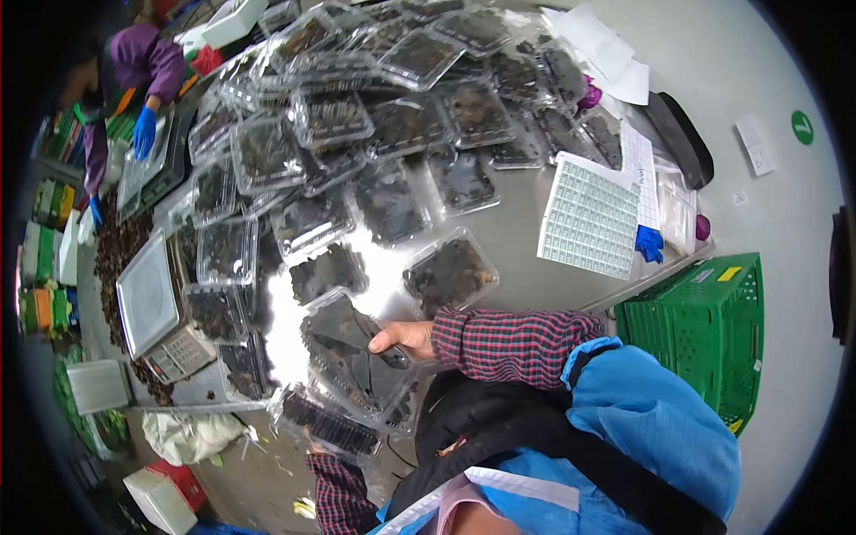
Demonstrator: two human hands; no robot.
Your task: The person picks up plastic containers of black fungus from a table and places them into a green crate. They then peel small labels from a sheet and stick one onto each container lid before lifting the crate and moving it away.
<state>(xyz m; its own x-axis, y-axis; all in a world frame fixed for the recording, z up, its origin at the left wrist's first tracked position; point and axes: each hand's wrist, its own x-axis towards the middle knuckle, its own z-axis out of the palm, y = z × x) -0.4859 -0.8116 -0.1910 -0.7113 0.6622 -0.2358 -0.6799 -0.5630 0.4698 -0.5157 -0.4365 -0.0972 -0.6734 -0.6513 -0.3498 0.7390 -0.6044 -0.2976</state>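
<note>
Near the table's front edge, my right hand (406,339) grips the edge of a clear plastic box (343,348) with dark contents, thumb on top. Below it, my left hand (319,446) is mostly hidden behind a second clear box (330,423), which is tilted and overlaps the first; its fingers cannot be made out. Just beyond, closed clear boxes with dark brown pieces lie on the metal table (513,241), among them one box (450,272) right of centre and another (328,272) to its left.
Many boxes (419,58) are piled at the back. A scale (152,299) and loose dark pieces (116,241) lie left. A label sheet (588,214) and green crate (704,325) stand right. A co-worker's blue-gloved hand (144,134) is at another scale (160,169).
</note>
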